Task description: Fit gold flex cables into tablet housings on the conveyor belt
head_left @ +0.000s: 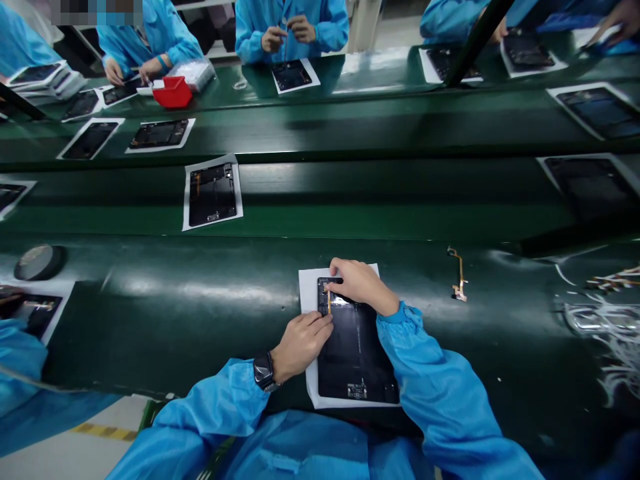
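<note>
Blue smock (320, 443); left hand (303, 343), right hand (363, 283) at an orange strip (329, 303).
Fingers drawn narrow, grip unclear; likely light, bendy, easily creased: best held by its ends.

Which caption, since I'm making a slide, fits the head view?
Left hand and right hand at an orange strip on a dark panel, white sheet beneath.

Head view looks forward, down onto the hands (304, 339).
</note>
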Tool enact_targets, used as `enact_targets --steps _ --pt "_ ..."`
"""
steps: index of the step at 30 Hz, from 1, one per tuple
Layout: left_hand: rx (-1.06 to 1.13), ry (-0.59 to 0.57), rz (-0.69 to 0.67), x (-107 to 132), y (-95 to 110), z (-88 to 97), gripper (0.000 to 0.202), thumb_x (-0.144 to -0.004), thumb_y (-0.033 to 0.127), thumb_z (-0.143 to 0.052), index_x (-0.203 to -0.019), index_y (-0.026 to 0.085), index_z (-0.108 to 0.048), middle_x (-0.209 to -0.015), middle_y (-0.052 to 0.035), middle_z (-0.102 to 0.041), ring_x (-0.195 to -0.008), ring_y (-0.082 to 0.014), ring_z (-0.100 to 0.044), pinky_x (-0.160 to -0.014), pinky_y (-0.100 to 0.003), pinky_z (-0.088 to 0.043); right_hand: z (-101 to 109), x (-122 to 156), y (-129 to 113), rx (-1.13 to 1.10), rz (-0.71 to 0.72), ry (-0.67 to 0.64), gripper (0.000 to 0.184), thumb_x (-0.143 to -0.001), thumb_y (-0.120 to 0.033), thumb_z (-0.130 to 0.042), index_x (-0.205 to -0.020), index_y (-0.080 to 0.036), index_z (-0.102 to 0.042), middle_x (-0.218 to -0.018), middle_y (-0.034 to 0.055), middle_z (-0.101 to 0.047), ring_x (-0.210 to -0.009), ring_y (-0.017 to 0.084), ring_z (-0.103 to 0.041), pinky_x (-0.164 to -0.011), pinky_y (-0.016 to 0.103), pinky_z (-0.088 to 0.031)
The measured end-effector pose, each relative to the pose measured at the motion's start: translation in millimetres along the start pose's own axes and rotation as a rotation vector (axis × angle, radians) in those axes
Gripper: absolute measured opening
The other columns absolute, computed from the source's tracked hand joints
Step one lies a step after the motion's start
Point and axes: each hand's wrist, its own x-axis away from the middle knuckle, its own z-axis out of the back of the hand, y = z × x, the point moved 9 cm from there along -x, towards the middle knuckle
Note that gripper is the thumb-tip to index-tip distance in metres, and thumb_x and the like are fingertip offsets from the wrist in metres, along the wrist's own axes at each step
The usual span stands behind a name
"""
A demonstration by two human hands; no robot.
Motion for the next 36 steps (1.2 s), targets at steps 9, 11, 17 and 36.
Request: enact_targets --steps 9,11,17,36 --pt "-0.016 -0.017 -0.011 -0.3 1.3 -2.0 0.017 -0.097 0.014 -0.048 -0.103 0.011 -0.064 -0.110 -0.0083 -0.070 -0.094 -0.0204 -0.063 -0.077 -0.033 -0.054 -0.2 -0.3 0.3 -0.001 -0.005 0.000 0.027 -0.079 -0.039 -0.074 -0.093 -0.024 -0.057 -0.088 -0.0004 -0.069 -0.078 0.019 -0.063 -0.058 0.026 -0.026" --pt "-0.014 -0.013 -0.012 0.2 1.0 -2.1 0.017 -0.097 0.014 -0.048 -0.103 0.011 -0.064 -0.110 -0.0079 -0.070 -0.094 -0.0205 -0.063 -0.077 -0.033 -0.054 0.6 0.1 -0.4 0.001 -0.007 -0.007 0.026 -0.080 -0.039 -0.073 -0.093 -0.024 -0.057 -0.087 -0.0002 -0.069 -0.078 0.019 -0.063 -0.058 0.027 -0.026" --pt "-0.026 -0.020 -0.011 1.1 0.4 -4.3 0.019 -0.098 0.014 -0.047 -0.104 0.012 -0.064 -0.111 -0.0082 -0.070 -0.094 -0.0202 -0.063 -0.076 -0.033 -0.055 0.7 0.3 -0.8 0.006 -0.006 -0.014 0.026 -0.080 -0.040 -0.073 -0.093 -0.024 -0.057 -0.088 -0.0002 -0.068 -0.079 0.019 -0.063 -0.058 0.027 -0.026" --pt "0.134 -0.231 -0.017 -3.6 -11.7 0.1 0.024 -0.092 0.018 -0.055 -0.115 0.014 -0.061 -0.131 -0.0126 -0.057 -0.124 -0.0271 -0.050 -0.100 -0.044 -0.050 18.9 60.0 -21.1 -0.257 0.067 -0.080 0.022 -0.090 -0.009 -0.050 -0.095 -0.021 -0.068 -0.093 0.0027 -0.070 -0.085 0.018 -0.063 -0.079 0.027 -0.043"
